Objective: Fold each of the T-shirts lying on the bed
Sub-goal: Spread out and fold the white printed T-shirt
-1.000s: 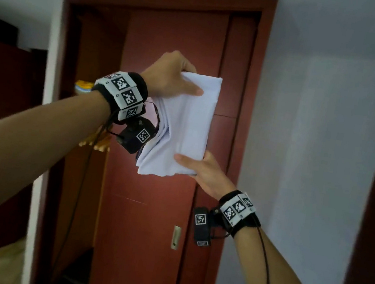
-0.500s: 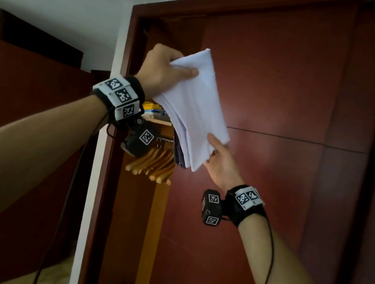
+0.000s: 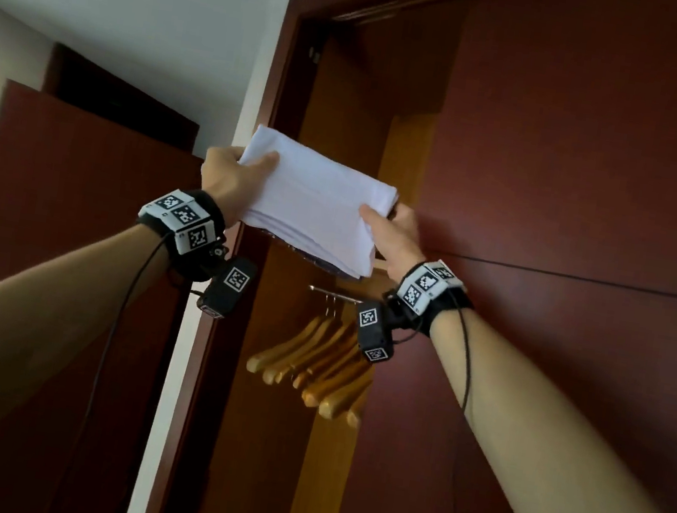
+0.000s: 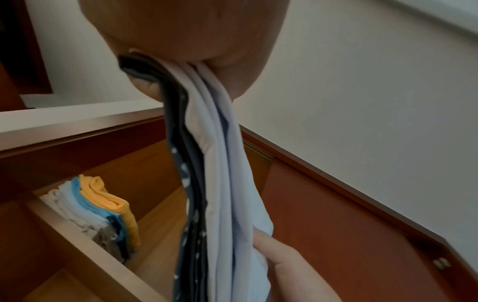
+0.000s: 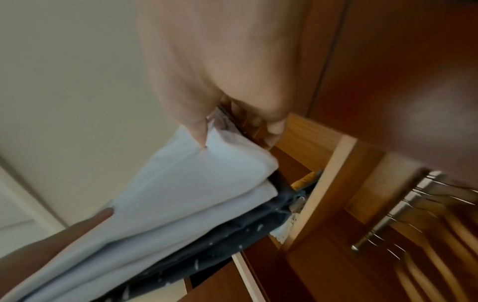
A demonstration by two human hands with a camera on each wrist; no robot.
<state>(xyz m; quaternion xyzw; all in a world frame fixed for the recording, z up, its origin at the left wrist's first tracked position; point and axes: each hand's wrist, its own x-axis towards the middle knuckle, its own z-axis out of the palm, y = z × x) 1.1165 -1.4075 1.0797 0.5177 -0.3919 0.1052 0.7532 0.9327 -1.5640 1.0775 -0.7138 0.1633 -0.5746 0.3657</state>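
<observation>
Your left hand (image 3: 225, 178) and right hand (image 3: 393, 229) each pinch one end of the folded T-shirts (image 3: 313, 204), at 12 o'clock by the shelf (image 4: 85, 241). Folding looks done; putting away is left.

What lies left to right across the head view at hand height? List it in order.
Dark red cabinet → left hand → folded stack of T-shirts → right hand → wardrobe sliding door.
</observation>
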